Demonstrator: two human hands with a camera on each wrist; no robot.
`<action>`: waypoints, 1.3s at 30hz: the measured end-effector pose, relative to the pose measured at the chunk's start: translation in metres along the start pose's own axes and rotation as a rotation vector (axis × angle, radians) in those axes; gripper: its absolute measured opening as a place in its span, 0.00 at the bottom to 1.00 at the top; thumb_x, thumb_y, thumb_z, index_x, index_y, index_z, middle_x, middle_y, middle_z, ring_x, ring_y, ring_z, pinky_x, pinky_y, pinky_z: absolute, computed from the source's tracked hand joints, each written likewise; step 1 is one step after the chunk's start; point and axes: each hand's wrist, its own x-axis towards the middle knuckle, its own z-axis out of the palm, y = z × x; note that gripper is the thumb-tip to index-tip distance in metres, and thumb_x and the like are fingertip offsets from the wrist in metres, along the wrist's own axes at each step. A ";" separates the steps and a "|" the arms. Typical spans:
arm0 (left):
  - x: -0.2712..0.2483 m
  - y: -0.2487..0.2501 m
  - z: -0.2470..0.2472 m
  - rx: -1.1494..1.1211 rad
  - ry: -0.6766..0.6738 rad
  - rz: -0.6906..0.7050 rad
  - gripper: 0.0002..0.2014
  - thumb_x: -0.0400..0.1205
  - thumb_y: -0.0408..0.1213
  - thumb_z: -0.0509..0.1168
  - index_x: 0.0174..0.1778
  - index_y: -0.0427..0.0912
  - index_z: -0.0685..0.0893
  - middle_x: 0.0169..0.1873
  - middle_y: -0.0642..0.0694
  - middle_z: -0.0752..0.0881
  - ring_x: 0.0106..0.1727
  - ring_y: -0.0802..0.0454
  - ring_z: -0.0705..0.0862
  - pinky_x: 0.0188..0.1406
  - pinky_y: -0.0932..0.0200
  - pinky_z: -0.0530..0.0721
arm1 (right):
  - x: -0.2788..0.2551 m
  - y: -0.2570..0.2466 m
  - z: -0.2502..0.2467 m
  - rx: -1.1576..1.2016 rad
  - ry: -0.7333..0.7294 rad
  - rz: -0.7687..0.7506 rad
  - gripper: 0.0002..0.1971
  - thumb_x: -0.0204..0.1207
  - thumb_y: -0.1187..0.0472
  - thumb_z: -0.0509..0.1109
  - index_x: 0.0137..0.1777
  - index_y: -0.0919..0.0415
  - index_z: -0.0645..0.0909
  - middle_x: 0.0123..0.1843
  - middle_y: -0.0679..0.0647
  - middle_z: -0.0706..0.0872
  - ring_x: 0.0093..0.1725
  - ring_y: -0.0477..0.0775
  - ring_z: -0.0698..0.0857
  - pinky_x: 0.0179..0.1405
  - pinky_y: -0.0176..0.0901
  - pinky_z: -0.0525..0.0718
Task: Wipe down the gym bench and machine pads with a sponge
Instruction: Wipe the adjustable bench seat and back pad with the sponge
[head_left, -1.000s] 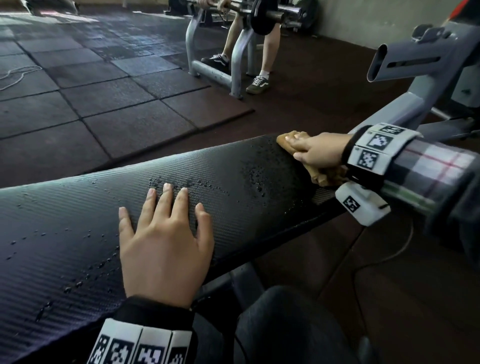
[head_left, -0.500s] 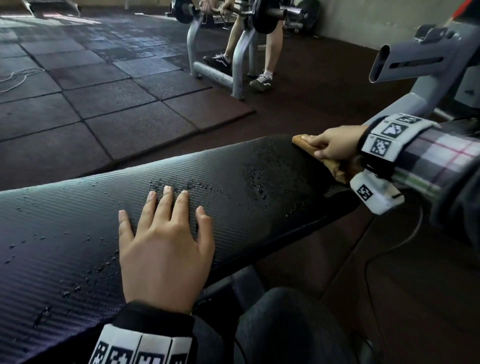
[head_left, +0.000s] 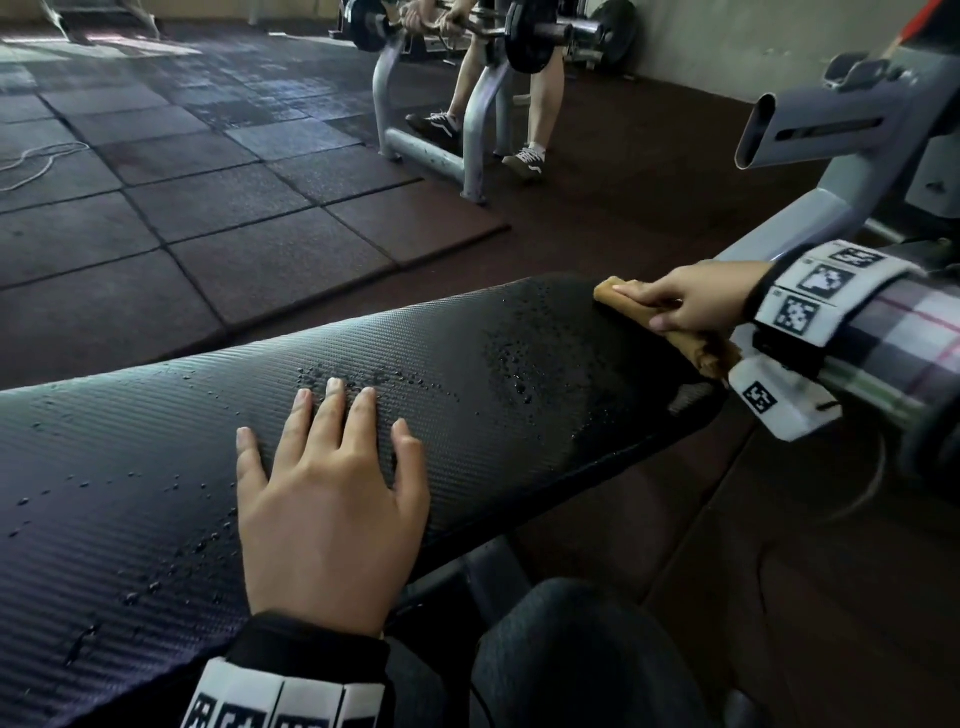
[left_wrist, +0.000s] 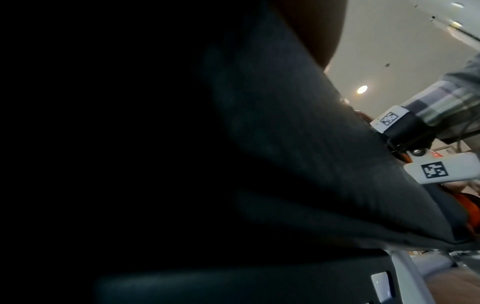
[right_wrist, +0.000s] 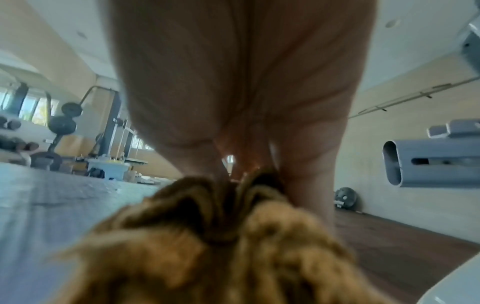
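Overhead, left hand (head_left: 332, 499) (wrist view dark) flat on bench (head_left: 156, 467).

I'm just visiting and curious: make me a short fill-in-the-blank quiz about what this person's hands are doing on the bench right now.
1. The right hand holds a tan ____ against the end of the bench.
2. The left hand lies ____ on the bench, holding nothing.
3. Small ____ of water dot the bench.
4. Beyond the bench, a second person grips a ____.

Missing words: sponge; flat; drops; barbell.
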 end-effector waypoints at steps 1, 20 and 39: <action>0.000 0.000 0.000 0.000 -0.001 0.000 0.27 0.82 0.52 0.51 0.68 0.42 0.83 0.70 0.42 0.81 0.76 0.44 0.75 0.77 0.32 0.63 | 0.005 -0.003 -0.004 -0.034 0.007 0.017 0.30 0.82 0.54 0.61 0.81 0.42 0.53 0.80 0.48 0.65 0.77 0.54 0.67 0.72 0.40 0.66; 0.000 0.001 0.001 -0.002 0.023 -0.004 0.25 0.80 0.51 0.55 0.66 0.41 0.85 0.68 0.41 0.83 0.74 0.43 0.77 0.76 0.32 0.64 | 0.026 -0.011 -0.014 -0.005 -0.022 0.056 0.30 0.81 0.60 0.63 0.81 0.48 0.57 0.78 0.51 0.69 0.74 0.55 0.71 0.72 0.44 0.69; 0.001 0.002 0.001 -0.006 0.039 -0.021 0.24 0.78 0.49 0.58 0.64 0.41 0.86 0.67 0.42 0.84 0.73 0.44 0.78 0.76 0.32 0.66 | 0.043 -0.019 -0.029 0.104 -0.046 -0.118 0.34 0.78 0.67 0.65 0.80 0.46 0.60 0.81 0.42 0.60 0.78 0.44 0.63 0.71 0.29 0.57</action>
